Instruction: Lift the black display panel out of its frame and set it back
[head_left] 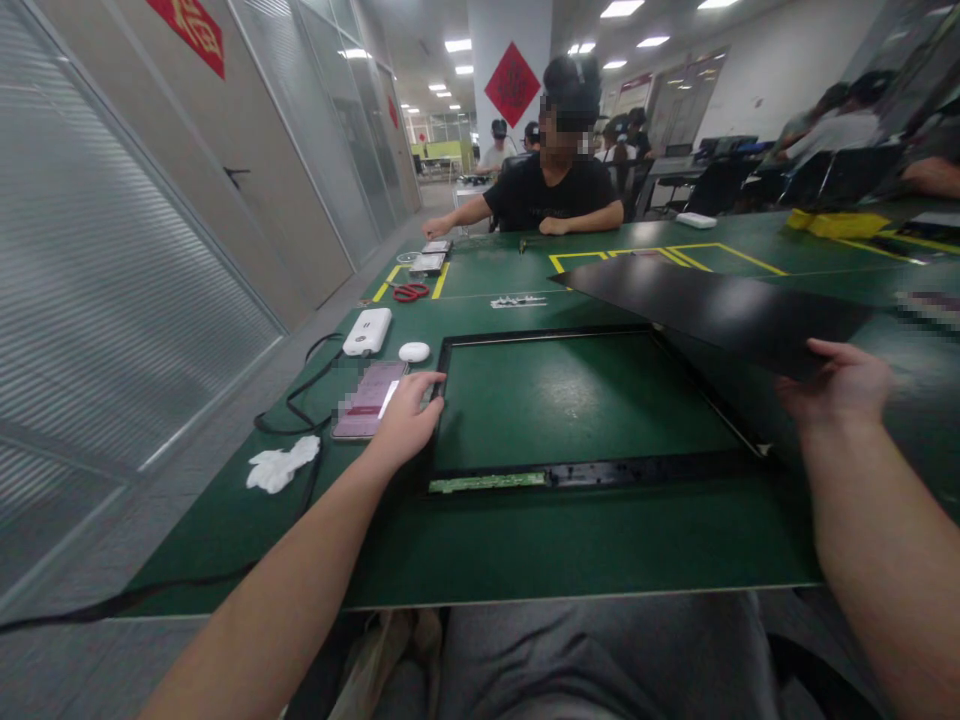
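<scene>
A black rectangular monitor frame lies flat on the green tabletop, with a green circuit strip along its near edge at left. My left hand pinches the frame's left side between thumb and fingers. To the right, my right hand is closed on the near right corner of a thin, glossy black panel. The panel is held tilted above the table, over the frame's far right corner. Some of my right fingers are hidden under it.
Left of the frame are a phone, a white earbud case, a white power bank, a black cable and crumpled tissue. Red scissors and small white pieces lie beyond. A person sits across the table.
</scene>
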